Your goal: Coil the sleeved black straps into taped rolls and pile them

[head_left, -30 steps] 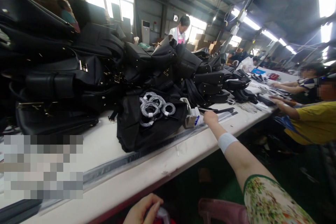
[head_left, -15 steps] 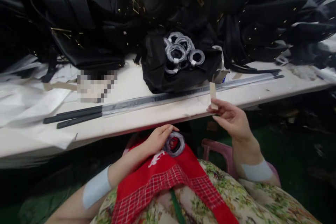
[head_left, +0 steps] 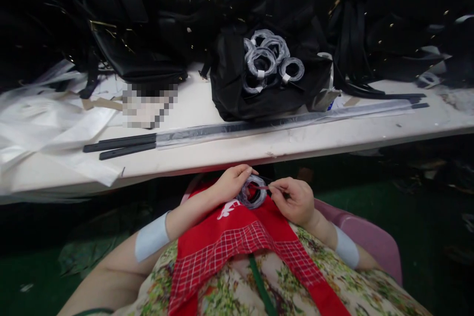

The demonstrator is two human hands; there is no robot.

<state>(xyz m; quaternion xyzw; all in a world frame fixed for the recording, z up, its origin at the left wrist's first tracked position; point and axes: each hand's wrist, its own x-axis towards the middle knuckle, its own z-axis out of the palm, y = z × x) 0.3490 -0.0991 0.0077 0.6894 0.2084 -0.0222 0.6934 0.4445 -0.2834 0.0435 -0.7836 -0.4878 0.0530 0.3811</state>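
Above the red apron, my left hand (head_left: 232, 181) grips a coiled black strap wrapped in clear plastic (head_left: 260, 199) by its left edge. My right hand (head_left: 294, 199) has come up to the coil's right side, fingers pinched. Between its fingertips and the coil runs a thin, narrow strip (head_left: 263, 187), seen almost edge-on and reaching across the ring. Whether it touches the plastic I cannot tell. Several similar wrapped coils (head_left: 267, 61), some with white bands, lie on a black fabric bag (head_left: 231, 84) on the table.
Long black straps in a clear sleeve (head_left: 237, 130) lie along the white table (head_left: 207, 153). Black leather bags (head_left: 137, 54) with gold hardware crowd its back. White sheets (head_left: 55, 128) spread at the left. A pink chair (head_left: 370, 237) is behind my right arm.
My right hand has moved down and left from the table edge to the coil, bringing the beige strip with it. My left hand still holds the coil. The view has shifted slightly.
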